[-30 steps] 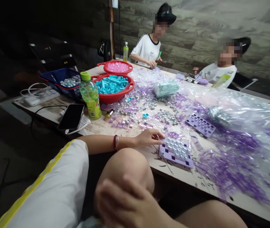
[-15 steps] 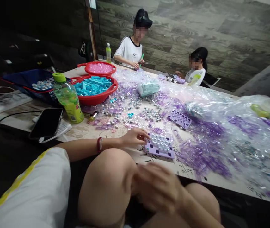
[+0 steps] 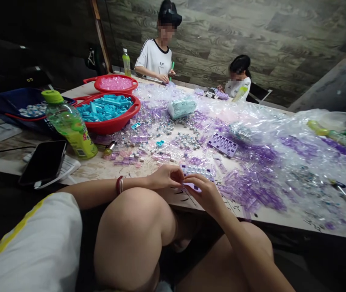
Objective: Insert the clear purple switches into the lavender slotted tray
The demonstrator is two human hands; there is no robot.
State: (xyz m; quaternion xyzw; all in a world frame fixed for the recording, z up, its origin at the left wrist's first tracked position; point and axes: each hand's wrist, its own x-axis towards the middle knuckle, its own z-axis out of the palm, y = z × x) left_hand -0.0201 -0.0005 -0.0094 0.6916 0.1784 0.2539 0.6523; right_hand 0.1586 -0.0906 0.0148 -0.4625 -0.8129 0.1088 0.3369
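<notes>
A light purple slotted plate (image 3: 188, 166) lies near the table's front edge, with rows of small whitish pieces (image 3: 199, 170) set in it. My left hand (image 3: 166, 177) is beside the plate's left end, thumb and fingers curled into a pinch. Reaching over the near side of the plate, my right hand (image 3: 206, 194) brings its fingertips against those of the left. Whatever sits between the fingertips is too small to make out. Part of the plate is hidden behind the right hand. Farther back lies a second purple slotted plate (image 3: 222, 145).
Loose purple clear pieces (image 3: 252, 184) cover the right side. Red baskets hold turquoise parts (image 3: 106, 107) and pink pieces (image 3: 116, 83). At left stand a green-capped bottle (image 3: 72, 129) and a phone (image 3: 43, 163). A wrapped packet (image 3: 182, 107) sits mid-table. Two people work across the table.
My right hand has risen from above my lap to the plate and met my left hand's fingertips. The view has shifted slightly, moving the scene left.
</notes>
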